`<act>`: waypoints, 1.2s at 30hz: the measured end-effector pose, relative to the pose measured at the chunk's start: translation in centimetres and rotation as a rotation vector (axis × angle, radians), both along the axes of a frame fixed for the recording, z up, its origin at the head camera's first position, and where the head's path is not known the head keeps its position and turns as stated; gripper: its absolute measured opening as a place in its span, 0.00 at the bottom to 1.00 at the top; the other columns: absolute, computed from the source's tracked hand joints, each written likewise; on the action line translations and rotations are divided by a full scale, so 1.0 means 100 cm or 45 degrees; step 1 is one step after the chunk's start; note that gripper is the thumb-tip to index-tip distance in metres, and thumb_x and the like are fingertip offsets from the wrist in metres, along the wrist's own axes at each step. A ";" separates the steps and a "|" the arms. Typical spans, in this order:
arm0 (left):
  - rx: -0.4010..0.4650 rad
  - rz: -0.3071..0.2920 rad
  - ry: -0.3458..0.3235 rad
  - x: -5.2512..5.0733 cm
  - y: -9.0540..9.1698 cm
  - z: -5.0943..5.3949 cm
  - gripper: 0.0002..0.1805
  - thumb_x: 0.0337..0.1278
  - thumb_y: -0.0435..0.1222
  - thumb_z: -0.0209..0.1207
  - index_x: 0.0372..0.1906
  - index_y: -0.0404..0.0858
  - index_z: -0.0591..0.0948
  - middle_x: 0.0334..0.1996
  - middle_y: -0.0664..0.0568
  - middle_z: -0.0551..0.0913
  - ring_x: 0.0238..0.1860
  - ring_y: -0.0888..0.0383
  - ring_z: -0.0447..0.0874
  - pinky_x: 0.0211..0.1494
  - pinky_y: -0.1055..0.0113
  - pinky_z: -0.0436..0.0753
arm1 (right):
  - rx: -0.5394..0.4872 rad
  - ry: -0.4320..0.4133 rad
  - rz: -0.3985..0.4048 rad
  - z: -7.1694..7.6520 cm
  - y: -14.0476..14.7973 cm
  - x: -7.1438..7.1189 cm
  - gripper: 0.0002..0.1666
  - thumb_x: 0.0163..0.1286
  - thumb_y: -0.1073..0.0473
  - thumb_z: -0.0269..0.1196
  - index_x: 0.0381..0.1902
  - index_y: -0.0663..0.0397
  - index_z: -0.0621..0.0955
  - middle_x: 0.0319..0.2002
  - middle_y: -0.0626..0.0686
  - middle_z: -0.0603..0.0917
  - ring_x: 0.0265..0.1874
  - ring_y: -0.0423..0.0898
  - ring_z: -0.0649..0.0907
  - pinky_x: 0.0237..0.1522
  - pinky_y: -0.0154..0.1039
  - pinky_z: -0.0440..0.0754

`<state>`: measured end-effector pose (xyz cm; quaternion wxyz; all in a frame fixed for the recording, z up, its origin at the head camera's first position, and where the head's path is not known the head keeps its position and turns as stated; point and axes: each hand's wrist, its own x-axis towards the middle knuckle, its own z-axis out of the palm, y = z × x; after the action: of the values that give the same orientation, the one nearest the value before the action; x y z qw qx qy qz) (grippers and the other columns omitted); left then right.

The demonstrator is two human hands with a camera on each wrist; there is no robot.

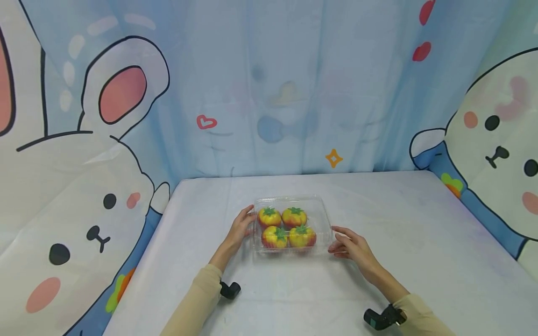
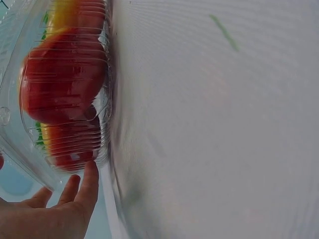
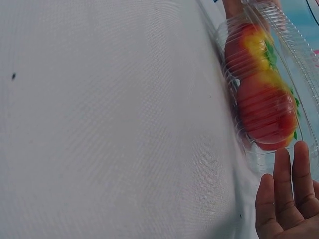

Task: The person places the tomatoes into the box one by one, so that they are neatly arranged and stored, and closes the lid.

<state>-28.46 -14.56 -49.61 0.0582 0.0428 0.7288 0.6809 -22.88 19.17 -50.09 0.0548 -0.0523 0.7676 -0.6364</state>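
A clear plastic clamshell box (image 1: 322, 221) sits closed on the white-covered table, with several yellow-and-red fruits (image 1: 302, 237) with green leafy tops inside. At the box's left side is my left hand (image 1: 240, 226), its fingertips touching or very near the wall. The left wrist view shows those fingers (image 2: 88, 186) fairly straight beside the ribbed plastic. My right hand (image 1: 352, 247) lies by the box's right side, fingers extended and slightly apart. In the right wrist view its fingers (image 3: 282, 174) reach up to the box end; whether they touch it I cannot tell.
A white cloth (image 1: 420, 233) covers the table. Behind it hangs a light blue curtain (image 1: 286, 60) with cartoon prints, and a printed bear-like figure (image 1: 504, 163) shows at the right. Each wrist carries a black camera mount (image 1: 230, 290).
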 end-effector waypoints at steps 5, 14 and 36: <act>0.010 0.034 0.005 0.001 0.001 -0.006 0.33 0.71 0.40 0.49 0.74 0.31 0.58 0.67 0.31 0.67 0.69 0.37 0.64 0.65 0.41 0.71 | 0.007 0.006 0.020 -0.002 0.001 0.002 0.28 0.77 0.60 0.51 0.69 0.67 0.65 0.35 0.62 0.86 0.36 0.44 0.87 0.41 0.35 0.85; 0.008 0.052 0.032 -0.001 0.001 -0.011 0.33 0.70 0.41 0.49 0.75 0.32 0.59 0.67 0.32 0.68 0.69 0.38 0.65 0.64 0.40 0.71 | 0.005 0.019 0.041 -0.003 0.001 0.002 0.31 0.73 0.63 0.57 0.70 0.67 0.64 0.36 0.63 0.86 0.36 0.42 0.87 0.41 0.35 0.86; -0.030 0.017 0.019 0.022 0.005 0.024 0.31 0.72 0.36 0.46 0.74 0.28 0.58 0.66 0.29 0.67 0.69 0.35 0.63 0.65 0.38 0.69 | 0.042 0.088 0.066 -0.004 0.002 0.000 0.32 0.71 0.66 0.59 0.69 0.71 0.64 0.36 0.61 0.84 0.35 0.39 0.85 0.40 0.32 0.85</act>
<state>-26.28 -14.06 -47.20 0.0488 0.0424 0.7375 0.6723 -22.83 19.40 -50.44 0.0456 -0.0932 0.7778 -0.6199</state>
